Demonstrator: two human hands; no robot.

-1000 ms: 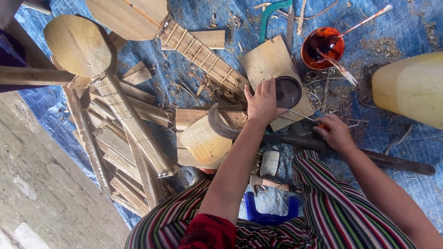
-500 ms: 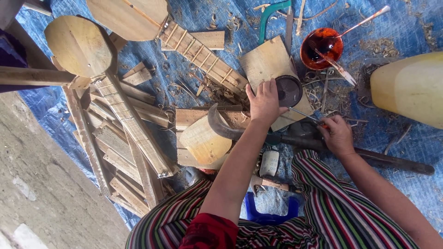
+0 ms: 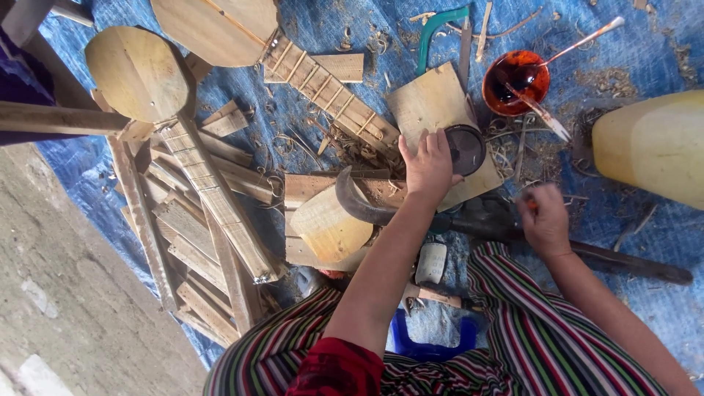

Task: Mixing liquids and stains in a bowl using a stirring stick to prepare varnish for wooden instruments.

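The head view looked down on a blue tarp [image 3: 645, 308] strewn with shavings, offcuts and unfinished wooden instruments. The left hand [image 3: 429, 165] lay flat, fingers spread wide, pressing on a pale wooden board [image 3: 429, 99] and touching the rim of a small dark round lid [image 3: 465, 149] that sat on the board's right part. The right hand [image 3: 544, 220] was blurred, closed around something small with a hint of orange; what it held could not be told.

Just far of the board stood an orange bowl [image 3: 515, 81] of dark reddish liquid, with a thin stick [image 3: 587, 37] leaning out of it and a second stirrer [image 3: 539, 110] resting on its near rim. A careless sweep of the right hand could have caught either handle and tipped the liquid onto the board or the tarp.

A curved dark blade [image 3: 352, 202] lay just near the left wrist; a slip of the pressing hand might have dragged the forearm against it. The board rested on uneven scraps, so it could have rocked and sent the lid sliding off.
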